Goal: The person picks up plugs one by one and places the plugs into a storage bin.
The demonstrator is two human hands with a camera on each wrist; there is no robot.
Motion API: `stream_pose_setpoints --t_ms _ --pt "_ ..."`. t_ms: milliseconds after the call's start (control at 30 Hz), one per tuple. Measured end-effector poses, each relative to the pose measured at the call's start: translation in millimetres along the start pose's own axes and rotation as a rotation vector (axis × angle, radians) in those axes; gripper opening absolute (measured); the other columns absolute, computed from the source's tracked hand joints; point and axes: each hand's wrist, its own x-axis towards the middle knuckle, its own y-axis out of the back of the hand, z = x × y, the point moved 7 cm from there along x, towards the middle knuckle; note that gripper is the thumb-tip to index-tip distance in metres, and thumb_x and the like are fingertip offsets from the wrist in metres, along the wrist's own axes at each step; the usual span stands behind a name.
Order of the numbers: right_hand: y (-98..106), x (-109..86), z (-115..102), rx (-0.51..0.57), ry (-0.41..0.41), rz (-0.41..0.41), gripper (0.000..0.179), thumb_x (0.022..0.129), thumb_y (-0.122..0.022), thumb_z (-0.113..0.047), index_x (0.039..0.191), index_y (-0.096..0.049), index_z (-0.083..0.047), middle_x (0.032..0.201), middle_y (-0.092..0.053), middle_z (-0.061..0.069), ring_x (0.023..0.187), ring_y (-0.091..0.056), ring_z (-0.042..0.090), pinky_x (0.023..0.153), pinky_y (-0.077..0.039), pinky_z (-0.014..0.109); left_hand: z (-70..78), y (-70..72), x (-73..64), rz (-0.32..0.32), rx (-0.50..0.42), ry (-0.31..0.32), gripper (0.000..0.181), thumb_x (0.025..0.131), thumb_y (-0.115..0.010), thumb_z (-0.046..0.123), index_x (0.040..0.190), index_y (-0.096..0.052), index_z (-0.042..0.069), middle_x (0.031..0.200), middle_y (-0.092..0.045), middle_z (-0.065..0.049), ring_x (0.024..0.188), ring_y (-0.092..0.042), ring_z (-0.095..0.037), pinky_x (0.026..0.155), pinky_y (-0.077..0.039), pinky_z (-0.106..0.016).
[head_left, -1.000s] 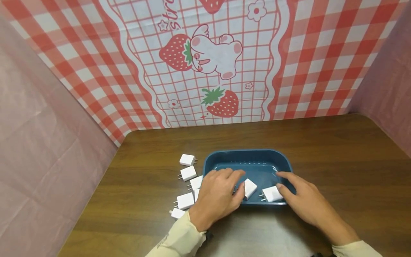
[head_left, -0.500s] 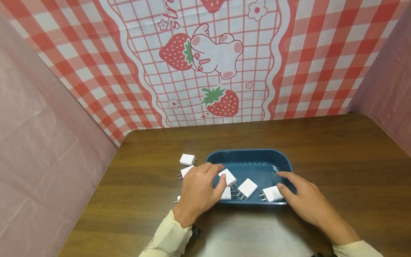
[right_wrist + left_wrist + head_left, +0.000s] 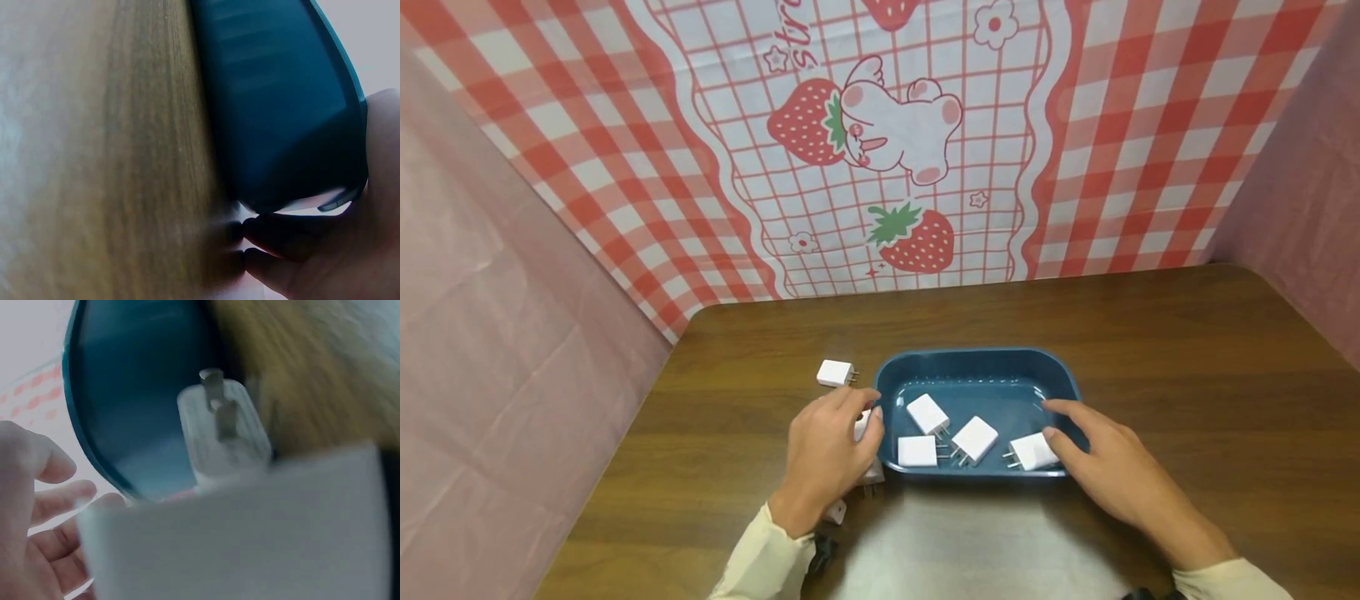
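Observation:
A blue tray [image 3: 977,360] stands on the table, and several white charger plugs lie in it, one [image 3: 974,438] near the middle. My right hand [image 3: 1116,471] holds the tray's right end; in the right wrist view some fingers [image 3: 281,240] sit outside, below the tray. At the left rim is my left hand [image 3: 826,450], thumb and index finger apart, close to a charger plug [image 3: 861,427] partly hidden by the hand. In the left wrist view, one charger plug [image 3: 222,434] shows its metal prongs, and a big blurred white block [image 3: 244,537] fills the foreground.
Another charger plug [image 3: 835,372] lies beyond my left hand. Others [image 3: 871,475] show partly below the hand, left of the tray. The wooden table [image 3: 1187,358] meets a red-and-white strawberry-print cloth [image 3: 917,242] at its far edge.
My left hand has moved left from over the tray to its left rim, uncovering the charger plugs in the tray's left part. The right hand has stayed on the right end.

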Motion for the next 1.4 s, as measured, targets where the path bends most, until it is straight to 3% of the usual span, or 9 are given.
stream_pose_setpoints --t_ms 200,633,1000,1400 --pt "0 0.6 0 0.001 -0.005 0.000 0.058 0.103 -0.049 -0.048 0.147 -0.048 -0.010 0.148 -0.046 0.024 0.132 -0.043 0.050 0.097 -0.034 0.072 -21.0 2.6 -1.1 -0.019 0.023 0.051 0.012 0.089 -0.065 0.021 0.095 -0.074 0.014 0.083 -0.069 0.004 0.068 -0.064 -0.012 0.055 -0.050 -0.034" --pt "0 1.1 1 -0.011 -0.018 0.003 0.058 0.102 -0.050 -0.047 0.147 -0.048 -0.011 0.148 -0.046 0.025 0.132 -0.042 0.050 0.097 -0.034 0.073 -58.7 -9.1 1.5 -0.202 0.171 0.129 0.016 0.086 -0.072 0.024 0.098 -0.076 0.014 0.078 -0.064 -0.001 0.061 -0.061 -0.023 0.052 -0.046 -0.040" --pt "0 1.0 0 -0.003 -0.002 0.008 0.056 0.102 -0.050 -0.047 0.146 -0.049 -0.012 0.147 -0.047 0.023 0.132 -0.044 0.049 0.098 -0.034 0.072 -70.9 -19.5 -6.3 -0.354 0.185 0.180 0.028 0.084 -0.077 0.024 0.110 -0.076 0.011 0.096 -0.068 -0.008 0.077 -0.065 -0.025 0.062 -0.052 -0.043" --pt "-1 1.3 2 -0.005 -0.028 -0.013 0.059 0.102 -0.049 -0.049 0.147 -0.047 -0.011 0.149 -0.045 0.024 0.133 -0.041 0.050 0.098 -0.033 0.073 -76.0 -26.7 -10.6 -0.405 0.150 0.211 0.036 0.083 -0.076 0.020 0.118 -0.072 0.014 0.098 -0.067 -0.006 0.081 -0.064 -0.023 0.065 -0.052 -0.045"
